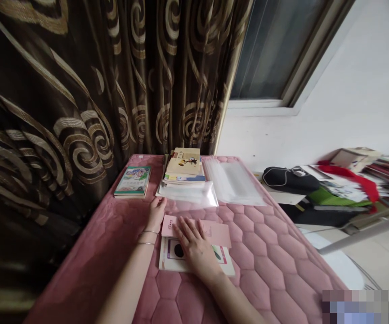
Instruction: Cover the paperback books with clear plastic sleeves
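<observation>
My right hand [194, 245] lies flat, fingers spread, on a book with a pink cover flap [214, 231] and a white cover [226, 265], set on a pink quilted table top [265, 252]. My left hand [156, 211], with two thin bracelets at the wrist, rests by the book's far left corner, its fingers touching a clear plastic sleeve [194, 194]; whether they grip it is unclear. Beyond the sleeve stands a stack of books [184, 167]. A green-covered book [132, 181] lies to the left of the stack.
More clear plastic sheets [234, 182] lie at the far right of the table top. A brown patterned curtain [79, 99] hangs behind and to the left. To the right, a cluttered surface holds a black pouch [290, 179], red fabric [352, 177] and piled books [388, 171].
</observation>
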Demonstrator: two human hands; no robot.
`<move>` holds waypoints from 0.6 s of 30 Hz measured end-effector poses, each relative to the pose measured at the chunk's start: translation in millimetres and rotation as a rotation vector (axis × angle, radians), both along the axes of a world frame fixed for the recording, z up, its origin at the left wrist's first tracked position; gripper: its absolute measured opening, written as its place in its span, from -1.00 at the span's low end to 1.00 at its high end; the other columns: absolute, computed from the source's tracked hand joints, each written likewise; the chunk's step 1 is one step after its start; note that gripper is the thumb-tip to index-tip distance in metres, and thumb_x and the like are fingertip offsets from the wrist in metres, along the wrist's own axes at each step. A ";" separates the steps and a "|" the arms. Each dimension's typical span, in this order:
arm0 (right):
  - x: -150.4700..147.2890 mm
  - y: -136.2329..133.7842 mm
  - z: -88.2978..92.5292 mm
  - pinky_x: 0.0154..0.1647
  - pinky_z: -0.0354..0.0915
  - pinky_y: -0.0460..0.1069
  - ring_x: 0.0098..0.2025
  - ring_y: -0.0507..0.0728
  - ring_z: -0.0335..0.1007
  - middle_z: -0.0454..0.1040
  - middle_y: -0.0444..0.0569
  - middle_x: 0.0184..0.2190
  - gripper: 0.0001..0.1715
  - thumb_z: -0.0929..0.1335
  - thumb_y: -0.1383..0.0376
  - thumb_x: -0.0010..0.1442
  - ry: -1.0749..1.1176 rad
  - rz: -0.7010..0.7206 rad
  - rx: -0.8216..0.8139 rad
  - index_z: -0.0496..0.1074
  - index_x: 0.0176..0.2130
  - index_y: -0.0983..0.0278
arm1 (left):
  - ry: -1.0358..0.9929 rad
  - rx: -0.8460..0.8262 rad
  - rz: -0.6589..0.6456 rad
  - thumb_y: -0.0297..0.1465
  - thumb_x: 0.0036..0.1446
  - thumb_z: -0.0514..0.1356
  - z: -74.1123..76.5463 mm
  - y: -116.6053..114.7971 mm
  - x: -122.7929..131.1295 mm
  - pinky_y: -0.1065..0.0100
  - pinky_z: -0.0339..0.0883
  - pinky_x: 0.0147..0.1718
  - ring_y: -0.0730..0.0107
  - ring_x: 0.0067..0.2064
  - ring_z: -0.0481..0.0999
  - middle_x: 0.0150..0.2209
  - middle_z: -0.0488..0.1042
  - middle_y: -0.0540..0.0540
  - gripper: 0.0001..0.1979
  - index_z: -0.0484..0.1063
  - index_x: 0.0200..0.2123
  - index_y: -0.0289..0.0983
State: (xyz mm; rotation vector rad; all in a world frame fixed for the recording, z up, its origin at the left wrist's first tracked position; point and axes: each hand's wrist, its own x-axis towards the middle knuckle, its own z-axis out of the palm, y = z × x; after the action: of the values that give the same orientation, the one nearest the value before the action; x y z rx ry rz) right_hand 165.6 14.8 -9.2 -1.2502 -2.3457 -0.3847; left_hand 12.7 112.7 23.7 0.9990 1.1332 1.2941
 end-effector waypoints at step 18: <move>0.3 0.8 -6.4 0.29 -0.09 0.33 0.34 0.27 -0.11 0.01 0.03 0.33 -0.19 0.20 0.51 0.16 -0.054 -0.041 -0.006 -0.09 0.33 0.20 | -0.106 -0.026 0.020 -0.13 -0.06 0.29 -6.3 -1.0 -3.7 0.36 0.42 -0.45 0.23 -0.37 0.61 -0.37 0.58 -0.12 -0.64 0.31 -0.35 -0.27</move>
State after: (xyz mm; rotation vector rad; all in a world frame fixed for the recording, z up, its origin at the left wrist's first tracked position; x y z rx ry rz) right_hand 165.9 15.7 -15.6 -1.3082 -2.3711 -0.4300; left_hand 9.0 111.7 17.4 0.8921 1.0788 1.3297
